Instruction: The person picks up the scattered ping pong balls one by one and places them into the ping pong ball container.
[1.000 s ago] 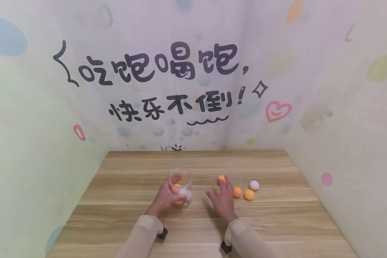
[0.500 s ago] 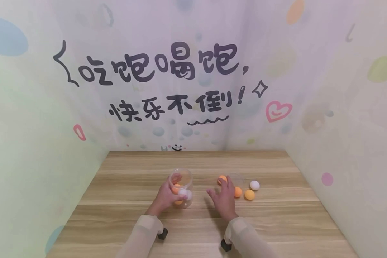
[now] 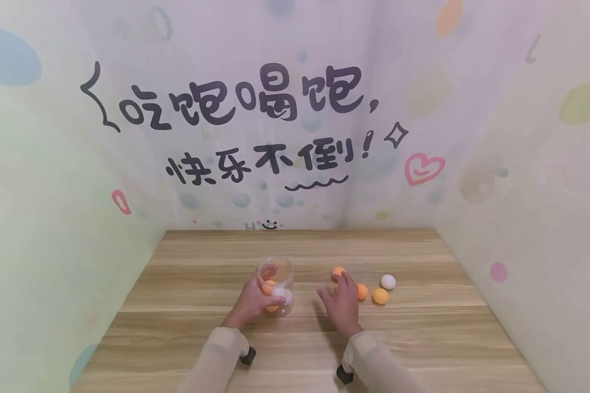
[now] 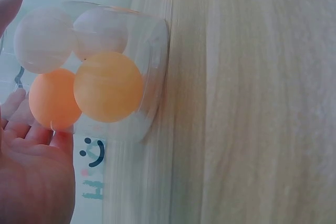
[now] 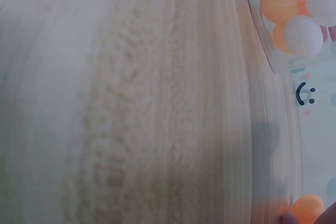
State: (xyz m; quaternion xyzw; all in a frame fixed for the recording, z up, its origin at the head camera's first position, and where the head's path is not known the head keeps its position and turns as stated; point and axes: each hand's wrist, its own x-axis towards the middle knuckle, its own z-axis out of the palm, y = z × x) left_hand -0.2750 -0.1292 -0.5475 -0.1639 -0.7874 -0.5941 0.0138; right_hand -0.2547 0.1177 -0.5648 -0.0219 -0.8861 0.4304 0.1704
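Observation:
In the head view my left hand (image 3: 252, 297) grips a clear plastic jar (image 3: 277, 278) from its left side, fingers behind it and thumb in front. Inside, the left wrist view shows several table tennis balls: white balls (image 4: 44, 40) above orange balls (image 4: 108, 86). My right hand (image 3: 343, 308) is right of the jar, thumb spread away from the fingers. Just beyond its fingertips is an orange ball (image 3: 338, 271); whether they touch it is unclear. A bit of orange also shows between thumb and fingers. Another orange ball (image 3: 362, 292) lies beside the hand, partly hidden.
A yellow-orange ball (image 3: 381, 296) and a white ball (image 3: 388, 281) lie farther right on the wooden table (image 3: 423, 344). Behind the right hand is a clear round lid (image 3: 361, 271). Printed walls border the table at the back and sides.
The left hand and jar stay in place. The right hand has shifted very slightly rightward, and a bit of orange now shows between its thumb and fingers.

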